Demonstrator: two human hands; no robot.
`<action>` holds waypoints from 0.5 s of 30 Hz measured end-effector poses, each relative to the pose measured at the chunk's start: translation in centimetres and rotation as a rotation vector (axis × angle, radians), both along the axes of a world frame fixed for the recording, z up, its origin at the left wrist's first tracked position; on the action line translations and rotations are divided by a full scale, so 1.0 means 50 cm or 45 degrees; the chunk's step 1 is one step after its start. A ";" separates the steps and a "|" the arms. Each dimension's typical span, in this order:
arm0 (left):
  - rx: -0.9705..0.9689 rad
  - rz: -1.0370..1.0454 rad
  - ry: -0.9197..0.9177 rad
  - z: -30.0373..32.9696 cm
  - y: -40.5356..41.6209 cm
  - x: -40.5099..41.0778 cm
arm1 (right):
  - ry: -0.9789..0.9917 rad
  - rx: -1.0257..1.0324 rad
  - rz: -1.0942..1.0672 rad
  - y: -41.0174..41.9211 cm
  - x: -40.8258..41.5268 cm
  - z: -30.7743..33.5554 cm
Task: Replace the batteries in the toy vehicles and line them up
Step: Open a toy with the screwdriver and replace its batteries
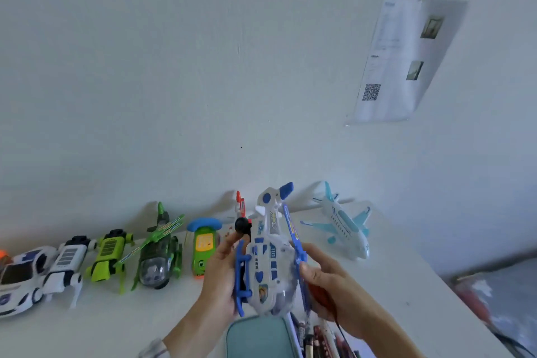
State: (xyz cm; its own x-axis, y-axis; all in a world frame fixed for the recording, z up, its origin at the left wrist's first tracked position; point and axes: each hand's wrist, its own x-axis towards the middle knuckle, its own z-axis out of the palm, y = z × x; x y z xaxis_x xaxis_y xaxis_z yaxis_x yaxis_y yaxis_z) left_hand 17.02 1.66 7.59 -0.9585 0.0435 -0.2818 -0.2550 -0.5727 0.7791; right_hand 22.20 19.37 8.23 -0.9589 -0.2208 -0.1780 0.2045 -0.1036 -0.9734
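Observation:
Both my hands hold a white and blue toy helicopter (268, 253) above the white table (122, 325), tilted on its side with the skids to the left. My left hand (220, 267) grips its skid side, and a black screwdriver handle (242, 227) sticks up by the thumb. My right hand (325, 276) grips the rotor side with the thumb on a blue blade. Along the wall stand a white car (20, 279), a white robot toy (68, 264), a lime green robot toy (109, 256), a green helicopter (158, 253) and a green toy phone (203, 247).
A light blue and white toy plane (345, 229) stands at the back right, and a red and white toy's tail (240, 203) shows behind the helicopter. A teal case (258, 340) lies at the near edge beside several pens (319, 340). A printed sheet (404, 58) hangs on the wall.

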 end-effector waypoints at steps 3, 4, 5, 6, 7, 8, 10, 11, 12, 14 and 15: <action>-0.001 -0.100 -0.151 -0.026 0.077 -0.038 | -0.055 0.103 -0.033 0.056 -0.042 -0.005; 0.008 -0.161 -0.200 -0.033 0.108 -0.052 | -0.074 0.113 -0.065 0.080 -0.061 -0.009; 0.014 -0.216 -0.227 -0.040 0.137 -0.067 | -0.082 0.120 -0.075 0.103 -0.082 -0.014; -0.008 -0.249 -0.245 -0.052 0.156 -0.083 | -0.092 0.125 -0.101 0.117 -0.103 -0.020; -0.034 -0.248 -0.258 -0.062 0.174 -0.100 | -0.109 0.129 -0.129 0.131 -0.125 -0.027; -0.081 -0.227 -0.274 -0.077 0.188 -0.121 | -0.125 0.151 -0.155 0.143 -0.150 -0.038; -0.238 -0.203 -0.290 -0.098 0.203 -0.159 | -0.138 0.207 -0.199 0.155 -0.195 -0.060; -0.305 -0.187 -0.298 -0.109 0.209 -0.175 | -0.151 0.221 -0.216 0.157 -0.219 -0.073; -0.342 -0.167 -0.312 -0.117 0.215 -0.189 | -0.173 0.227 -0.226 0.158 -0.247 -0.085; -0.401 -0.123 -0.333 -0.122 0.224 -0.203 | -0.204 0.272 -0.247 0.149 -0.290 -0.101; -0.426 -0.116 -0.341 -0.122 0.228 -0.207 | -0.208 0.315 -0.240 0.143 -0.312 -0.111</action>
